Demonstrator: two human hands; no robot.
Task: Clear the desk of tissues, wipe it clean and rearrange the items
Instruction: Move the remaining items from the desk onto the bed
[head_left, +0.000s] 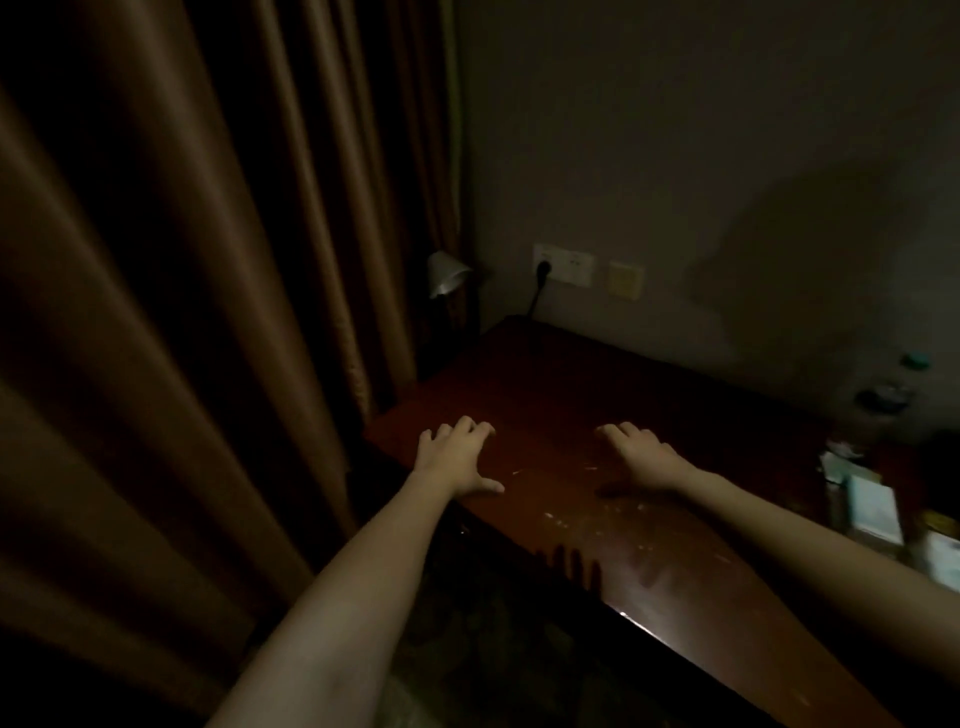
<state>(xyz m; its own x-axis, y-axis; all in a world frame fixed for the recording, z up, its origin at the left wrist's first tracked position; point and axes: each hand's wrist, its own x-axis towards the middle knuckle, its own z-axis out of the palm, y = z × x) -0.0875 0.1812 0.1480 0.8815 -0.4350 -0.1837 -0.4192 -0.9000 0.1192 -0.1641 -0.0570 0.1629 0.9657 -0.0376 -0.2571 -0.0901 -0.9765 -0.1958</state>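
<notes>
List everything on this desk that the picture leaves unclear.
Head view:
- Pile at the right end of the desk: dark, blurred, cut by the frame edge; items unidentifiable.
- Containers behind it: too dim to identify.
- Pale flecks: too small; tissue bits or smears, cannot tell.

Single head-worn view, forward and down, close over the desk (571, 389), toward the wall (675, 156).

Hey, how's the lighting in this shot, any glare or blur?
Head view: very dim; the left hand and right hand are best lit; a glare streak sits on the desk near its front edge; the items at the right edge are dark and blurred.
</notes>
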